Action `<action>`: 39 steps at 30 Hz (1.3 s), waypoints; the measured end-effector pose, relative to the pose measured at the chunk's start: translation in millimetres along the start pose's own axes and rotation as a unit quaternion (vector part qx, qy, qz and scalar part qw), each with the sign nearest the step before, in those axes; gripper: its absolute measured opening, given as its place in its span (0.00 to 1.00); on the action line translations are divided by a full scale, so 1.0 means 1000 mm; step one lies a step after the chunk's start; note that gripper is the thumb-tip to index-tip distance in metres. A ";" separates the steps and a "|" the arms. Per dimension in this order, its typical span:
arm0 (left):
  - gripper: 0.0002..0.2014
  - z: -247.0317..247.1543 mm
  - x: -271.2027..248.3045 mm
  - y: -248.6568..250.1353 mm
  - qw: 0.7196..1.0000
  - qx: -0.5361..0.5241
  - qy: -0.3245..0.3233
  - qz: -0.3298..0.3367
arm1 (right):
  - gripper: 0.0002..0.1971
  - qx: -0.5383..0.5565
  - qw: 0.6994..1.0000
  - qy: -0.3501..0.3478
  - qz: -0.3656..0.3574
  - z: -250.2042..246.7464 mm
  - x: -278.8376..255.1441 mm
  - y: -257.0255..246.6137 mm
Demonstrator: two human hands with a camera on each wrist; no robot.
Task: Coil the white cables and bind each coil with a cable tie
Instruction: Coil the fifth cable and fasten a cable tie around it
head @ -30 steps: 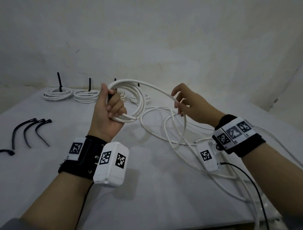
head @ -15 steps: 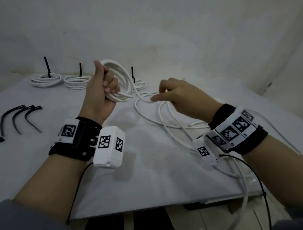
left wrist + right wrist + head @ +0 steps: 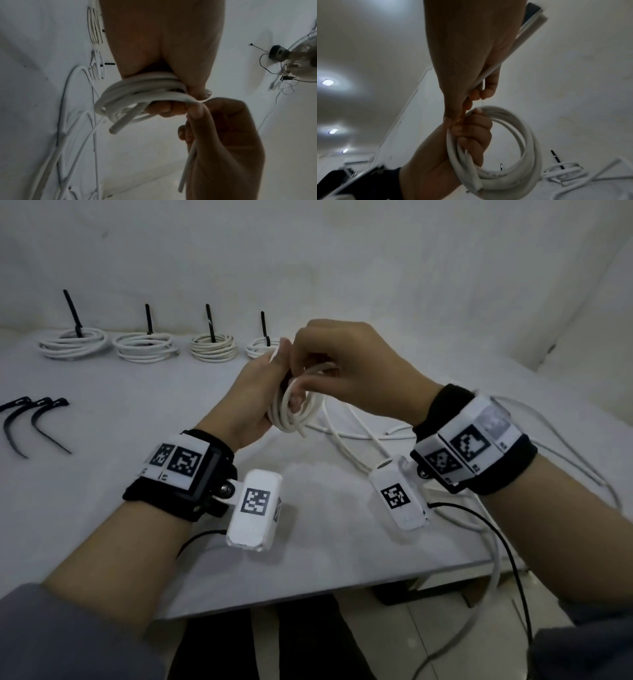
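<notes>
Hands (image 3: 308, 378) now together, white table (image 3: 144, 508), 4 tied coils (image 3: 144, 347)

Both hands meet above the table, left hand (image 3: 253, 392) fisted, right hand (image 3: 349, 368) pinching beside it.

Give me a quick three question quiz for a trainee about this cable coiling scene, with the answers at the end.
1. How many tied coils lie along the table's far edge?
2. True or false: the left hand grips the coil being wound.
3. The loose ties lie: A) at the person's left, B) at the right, C) on the floor.

Key: 1. Four. 2. True; the right hand pinches the cable feeding in. 3. A.
</notes>
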State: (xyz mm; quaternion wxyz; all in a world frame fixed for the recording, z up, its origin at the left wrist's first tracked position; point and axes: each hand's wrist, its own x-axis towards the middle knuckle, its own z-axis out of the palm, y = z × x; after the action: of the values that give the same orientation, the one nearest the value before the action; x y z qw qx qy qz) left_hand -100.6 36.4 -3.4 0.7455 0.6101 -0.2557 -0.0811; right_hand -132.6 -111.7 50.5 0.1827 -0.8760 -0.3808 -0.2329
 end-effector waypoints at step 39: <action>0.19 -0.060 0.001 0.010 0.960 -0.229 -0.126 -0.099 | 0.13 0.256 0.946 0.062 0.187 0.046 0.038 0.013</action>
State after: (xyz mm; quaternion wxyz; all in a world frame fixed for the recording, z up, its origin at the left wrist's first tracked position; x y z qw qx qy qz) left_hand -72.8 90.5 -0.8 0.8152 0.4302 -0.2608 -0.2868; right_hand -87.2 -75.2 31.4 0.4648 -0.8388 -0.2449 -0.1429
